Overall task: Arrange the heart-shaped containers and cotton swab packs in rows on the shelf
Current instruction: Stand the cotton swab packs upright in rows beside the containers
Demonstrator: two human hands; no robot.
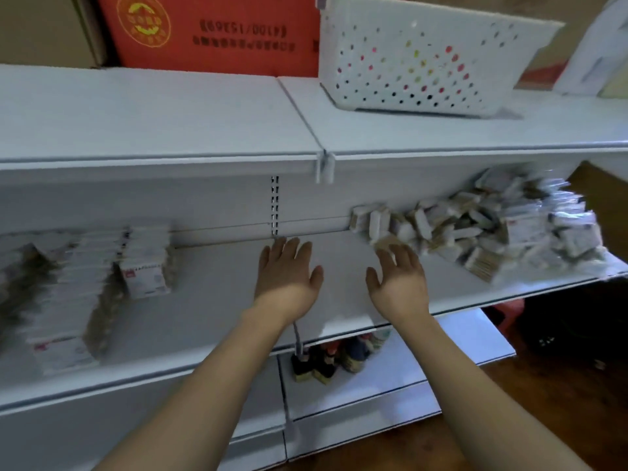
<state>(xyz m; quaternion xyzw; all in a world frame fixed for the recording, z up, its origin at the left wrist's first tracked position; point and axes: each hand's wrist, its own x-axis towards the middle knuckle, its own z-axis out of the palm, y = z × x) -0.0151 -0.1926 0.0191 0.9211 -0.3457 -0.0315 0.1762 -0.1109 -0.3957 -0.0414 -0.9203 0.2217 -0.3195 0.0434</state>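
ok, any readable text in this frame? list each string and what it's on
Red carton on the top shelf: bracketed number line, upside down to the camera, roughly "(4100/15369)"; digits uncertain.
Same carton: a second printed line under it and a round yellow emblem, both too blurred to read.
Cotton swab packs in rows at left: labels with a red mark and small print, unreadable.
Loose pile of cotton swab packs at right: labels blurred, unreadable.
White perforated basket: no text visible.

Single head-worn wide-angle view, facing forward and down, close to the middle shelf (210, 300), top shelf (153, 113) at far edge, lower shelf (373, 379) and floor (543, 402) near right, edges motion-blurred
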